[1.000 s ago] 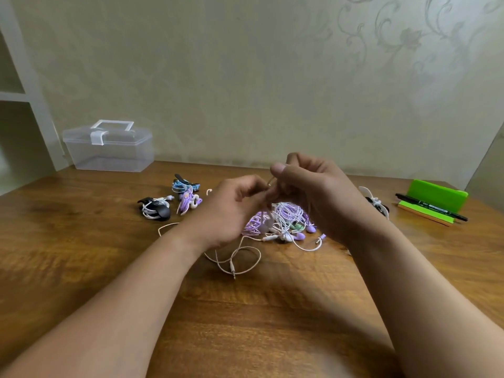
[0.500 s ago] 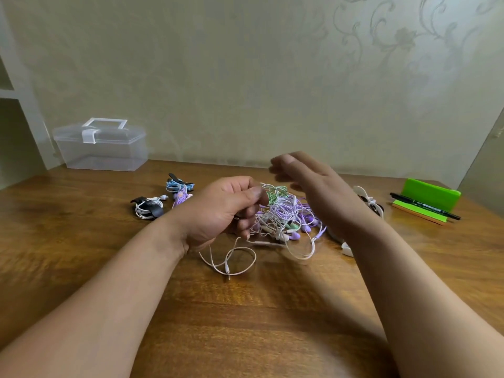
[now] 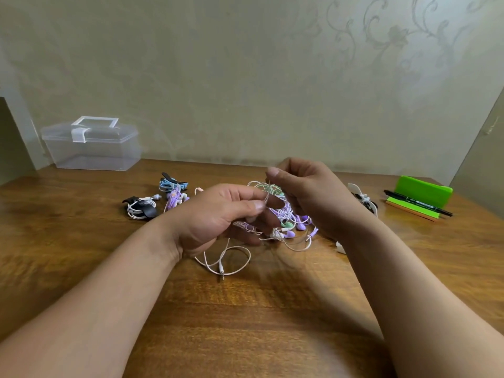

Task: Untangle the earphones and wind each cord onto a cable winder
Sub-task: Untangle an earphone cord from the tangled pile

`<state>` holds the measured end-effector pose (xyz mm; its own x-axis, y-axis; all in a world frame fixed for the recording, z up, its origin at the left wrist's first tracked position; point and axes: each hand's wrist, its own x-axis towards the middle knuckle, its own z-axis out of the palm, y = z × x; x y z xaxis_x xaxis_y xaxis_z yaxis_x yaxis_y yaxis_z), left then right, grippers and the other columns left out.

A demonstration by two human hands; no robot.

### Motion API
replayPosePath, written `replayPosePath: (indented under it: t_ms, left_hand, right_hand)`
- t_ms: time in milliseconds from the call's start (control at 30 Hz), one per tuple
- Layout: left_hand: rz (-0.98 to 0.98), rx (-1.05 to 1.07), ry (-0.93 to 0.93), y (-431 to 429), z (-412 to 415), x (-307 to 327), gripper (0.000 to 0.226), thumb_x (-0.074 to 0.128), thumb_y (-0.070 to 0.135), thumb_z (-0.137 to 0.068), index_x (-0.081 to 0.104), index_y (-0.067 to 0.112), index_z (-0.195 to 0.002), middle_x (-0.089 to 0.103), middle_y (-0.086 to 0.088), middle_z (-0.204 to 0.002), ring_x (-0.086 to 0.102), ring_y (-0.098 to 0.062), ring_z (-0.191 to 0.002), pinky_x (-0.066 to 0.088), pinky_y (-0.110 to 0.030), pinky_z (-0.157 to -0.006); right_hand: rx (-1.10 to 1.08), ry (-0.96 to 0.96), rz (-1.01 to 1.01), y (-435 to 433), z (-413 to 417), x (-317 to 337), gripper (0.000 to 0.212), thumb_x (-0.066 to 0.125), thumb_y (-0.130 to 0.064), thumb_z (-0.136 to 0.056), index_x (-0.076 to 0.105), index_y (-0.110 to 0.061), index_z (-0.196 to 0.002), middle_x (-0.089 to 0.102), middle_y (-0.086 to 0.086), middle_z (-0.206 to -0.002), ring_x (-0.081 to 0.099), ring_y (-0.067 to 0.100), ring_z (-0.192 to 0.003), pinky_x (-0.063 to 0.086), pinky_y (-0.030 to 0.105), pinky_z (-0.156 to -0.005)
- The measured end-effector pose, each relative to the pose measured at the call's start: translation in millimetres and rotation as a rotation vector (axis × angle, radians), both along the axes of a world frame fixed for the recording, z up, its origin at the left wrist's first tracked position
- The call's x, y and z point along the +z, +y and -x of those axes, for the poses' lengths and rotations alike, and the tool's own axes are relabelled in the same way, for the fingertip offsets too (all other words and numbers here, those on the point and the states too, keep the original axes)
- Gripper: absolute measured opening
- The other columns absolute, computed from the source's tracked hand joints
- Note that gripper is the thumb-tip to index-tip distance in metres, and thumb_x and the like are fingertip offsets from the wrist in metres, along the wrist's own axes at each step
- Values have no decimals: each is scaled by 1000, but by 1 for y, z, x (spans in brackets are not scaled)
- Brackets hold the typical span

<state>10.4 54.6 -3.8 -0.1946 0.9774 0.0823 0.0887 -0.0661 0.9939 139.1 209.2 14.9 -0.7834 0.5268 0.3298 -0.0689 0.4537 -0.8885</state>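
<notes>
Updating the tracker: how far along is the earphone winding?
Done: three bundles at left look wound: white bundle, blue bundle, purple bundle. In hand: left hand and right hand pinch a pale cord above the tangle. Left: that purple, green and white tangle.

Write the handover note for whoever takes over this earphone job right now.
Left hand pinches a pale cord above the tangle. Right hand pinches the same cord higher up.
A pinkish cord loop with its jack lies on the table below the left hand.
Done: bundled sets at far left: white cord on black winder, blue set, purple set.
Left: the purple, green and white tangle is knotted; free and wind each cord.
</notes>
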Motion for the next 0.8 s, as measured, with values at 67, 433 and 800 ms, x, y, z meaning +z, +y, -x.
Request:
replayPosePath:
  t_ms: [67,433,800]
  left_hand:
    - [-4,13,-54,2,0,-2,28,51,8,-105,70,9,-125,76,-14,-108,74,-20,-94,61,-29,-71]
    - [15,82,12,4,-4,-4,20,58,12,-102,71,7,-117,78,-15,-108,76,-28,-102,63,-31,-67]
    - [-13,73,73,5,-7,-2,22,58,8,-103,70,8,-122,78,-17,-106,76,-24,-93,60,-33,-79]
  right_hand:
    - [-16,34,-11,0,0,1,26,70,-31,-100,69,-7,-87,47,-12,-50,39,6,-45,33,26,-51]
    - [-48,64,-74,4,2,-3,28,73,-33,-97,71,-7,-88,44,-12,-52,36,8,-50,31,30,-56]
    - [-47,51,-58,8,0,-2,30,74,-35,-96,70,-6,-90,45,-12,-52,38,6,-50,32,32,-58]
